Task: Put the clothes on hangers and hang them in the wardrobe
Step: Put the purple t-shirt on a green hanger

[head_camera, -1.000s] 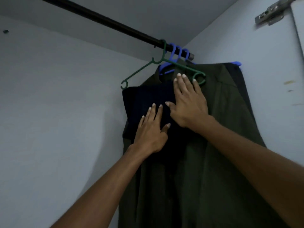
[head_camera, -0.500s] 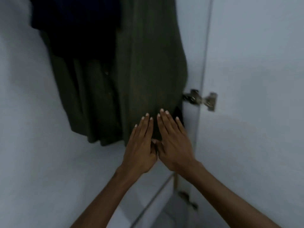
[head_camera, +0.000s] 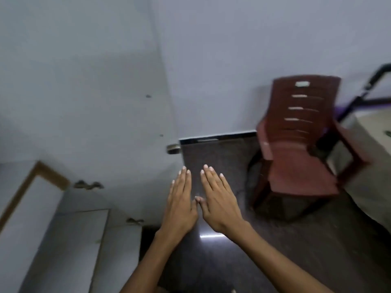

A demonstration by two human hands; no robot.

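My left hand and my right hand are held out side by side in front of me, palms down, fingers straight, thumbs nearly touching. Both are empty and hover over the dark floor. No clothes, hangers or rail are in view now. The white wardrobe door stands to the left, with a metal handle at its edge. The frame is motion-blurred.
A brown plastic chair stands against the wall at right. Behind it a black frame and a pale surface show at the right edge. White wardrobe panels with hinges fill the lower left.
My view has swung down and to the right, away from the hung green and dark clothes to the floor and chair. Both hands have come off the garment and stay flat together.
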